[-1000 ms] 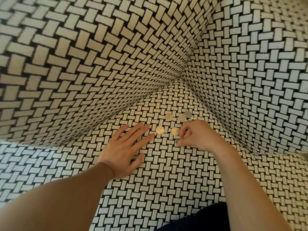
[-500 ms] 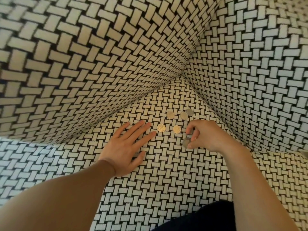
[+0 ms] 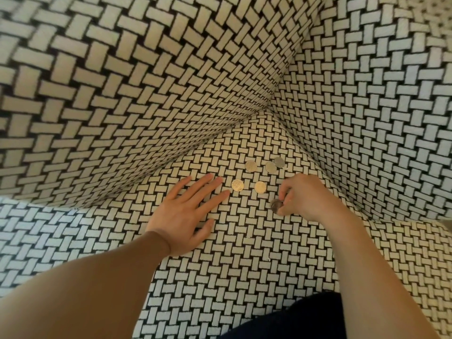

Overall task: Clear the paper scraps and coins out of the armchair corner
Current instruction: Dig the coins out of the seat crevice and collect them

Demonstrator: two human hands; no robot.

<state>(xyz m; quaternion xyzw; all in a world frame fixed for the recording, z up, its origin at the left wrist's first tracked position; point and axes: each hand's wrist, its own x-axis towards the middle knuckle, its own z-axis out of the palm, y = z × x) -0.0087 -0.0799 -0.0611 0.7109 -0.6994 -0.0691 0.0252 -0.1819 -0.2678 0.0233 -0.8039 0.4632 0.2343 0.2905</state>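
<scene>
Several coins lie on the woven black-and-white armchair seat (image 3: pixel 244 253) near its back corner: a gold coin (image 3: pixel 237 185), a second gold coin (image 3: pixel 260 187), a silver coin (image 3: pixel 251 165), and two overlapping silver coins (image 3: pixel 271 167) (image 3: pixel 279 162). My right hand (image 3: pixel 305 199) pinches one more coin (image 3: pixel 276 206) between thumb and fingers, just right of the gold ones. My left hand (image 3: pixel 186 211) rests flat on the seat with fingers spread, fingertips a little left of the first gold coin. No paper scraps show.
The chair's back (image 3: pixel 146 81) rises on the left and its arm (image 3: pixel 367 106) on the right, meeting in a tight corner (image 3: pixel 269 110) behind the coins. A dark trouser leg (image 3: pixel 293 319) shows at the bottom edge.
My right hand has drawn back from the gold coin, lifting a coin off the seat in its fingertips. The left hand has stayed flat.
</scene>
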